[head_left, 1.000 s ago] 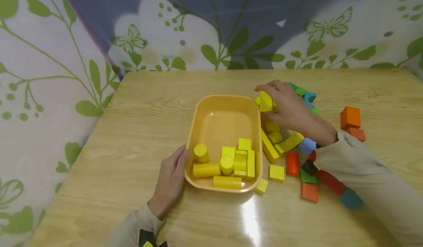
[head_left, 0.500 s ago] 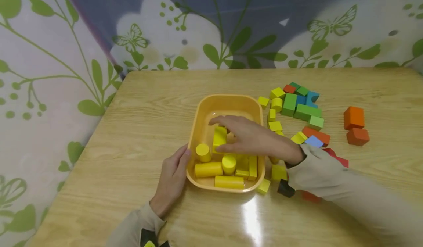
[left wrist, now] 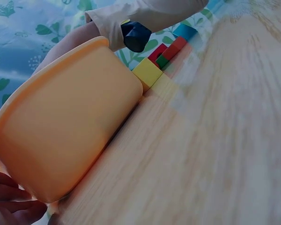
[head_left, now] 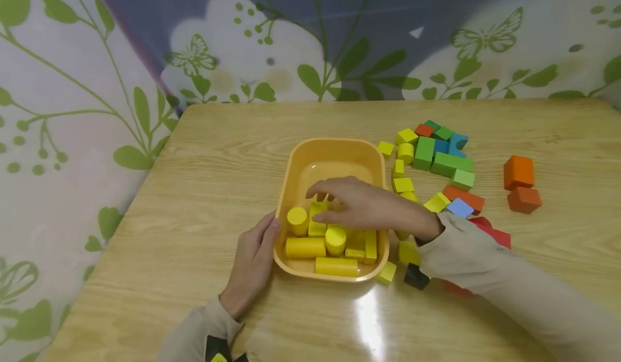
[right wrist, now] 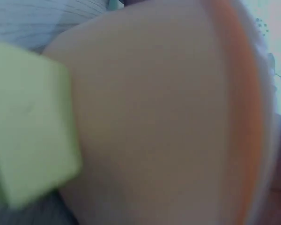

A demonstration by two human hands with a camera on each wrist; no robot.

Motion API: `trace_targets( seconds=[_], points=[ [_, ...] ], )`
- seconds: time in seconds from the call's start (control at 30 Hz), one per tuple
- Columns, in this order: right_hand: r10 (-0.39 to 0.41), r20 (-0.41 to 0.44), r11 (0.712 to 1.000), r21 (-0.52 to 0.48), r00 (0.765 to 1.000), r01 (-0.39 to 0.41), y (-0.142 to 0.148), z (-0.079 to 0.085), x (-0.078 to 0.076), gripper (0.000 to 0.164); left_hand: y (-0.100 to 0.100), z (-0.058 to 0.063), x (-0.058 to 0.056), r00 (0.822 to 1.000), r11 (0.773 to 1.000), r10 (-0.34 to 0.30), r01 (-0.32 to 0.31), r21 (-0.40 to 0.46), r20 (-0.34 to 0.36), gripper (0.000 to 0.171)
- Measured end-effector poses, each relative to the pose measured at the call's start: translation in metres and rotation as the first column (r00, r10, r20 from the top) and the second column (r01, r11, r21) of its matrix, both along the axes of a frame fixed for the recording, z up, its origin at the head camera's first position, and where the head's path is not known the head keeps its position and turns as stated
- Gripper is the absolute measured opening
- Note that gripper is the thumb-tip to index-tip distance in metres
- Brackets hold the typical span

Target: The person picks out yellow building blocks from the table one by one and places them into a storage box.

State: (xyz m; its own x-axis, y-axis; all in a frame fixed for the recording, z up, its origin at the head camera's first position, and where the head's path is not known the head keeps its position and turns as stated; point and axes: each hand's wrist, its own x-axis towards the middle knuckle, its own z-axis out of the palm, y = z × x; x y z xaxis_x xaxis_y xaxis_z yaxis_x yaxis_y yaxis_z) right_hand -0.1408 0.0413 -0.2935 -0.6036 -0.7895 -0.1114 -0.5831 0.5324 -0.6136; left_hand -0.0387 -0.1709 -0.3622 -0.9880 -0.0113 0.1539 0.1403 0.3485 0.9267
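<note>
A yellow-orange plastic bin (head_left: 330, 160) stands on the table. My left hand (head_left: 249, 262) holds its left side, thumb at the rim; in the left wrist view the fingers (left wrist: 16, 201) curl against the bin's outer wall near the bottom. Over the bin's inside is my right hand (head_left: 359, 203), fingers loosely spread and bent downward. Just below them a yellow block (head_left: 317, 228) stands among the others, the thumb tip overlapping it in the head view. Yellow cylinders (head_left: 304, 248) and small blocks fill the near half of the bin. The right hand hides some of them.
Yellow blocks (head_left: 402, 185) line the bin's right side. Beyond them lie green (head_left: 451, 164), blue and red blocks. Two orange blocks (head_left: 518, 172) sit farther right. A black piece (head_left: 416, 277) is near the right sleeve (head_left: 466, 254). A patterned wall (head_left: 291, 44) borders the table's back.
My right hand has carried a yellow block from the right-hand pile into the bin. The block now sits lower, with the fingers loosened above it. My left hand has stayed at the bin.
</note>
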Motion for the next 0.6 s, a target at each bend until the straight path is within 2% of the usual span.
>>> trace_targets(
  seconds=[0.17, 0.33, 0.47, 0.6],
  points=[
    [-0.063, -0.085, 0.987, -0.154, 0.994, 0.049, 0.033, 0.004, -0.006, 0.035, -0.001, 0.000, 0.001, 1.000, 1.000, -0.002, 0.002, 0.000, -0.002, 0.042],
    [-0.172, -0.166, 0.962, -0.240, 0.971, 0.130, 0.080, 0.011, -0.012, 0.029, 0.002, 0.002, 0.001, 1.000, 1.000, 0.007, -0.007, 0.009, 0.022, 0.043],
    [-0.185, -0.185, 0.976, -0.148, 0.965, 0.159, 0.111, 0.009, -0.010, 0.038, 0.002, 0.001, 0.001, 1.000, 1.000, 0.007, -0.008, 0.003, 0.020, 0.043],
    [-0.127, -0.135, 0.992, -0.031, 0.983, 0.123, 0.125, -0.001, -0.005, 0.060, 0.001, 0.001, 0.000, 1.000, 1.000, 0.005, -0.005, 0.002, 0.023, 0.042]
  ],
)
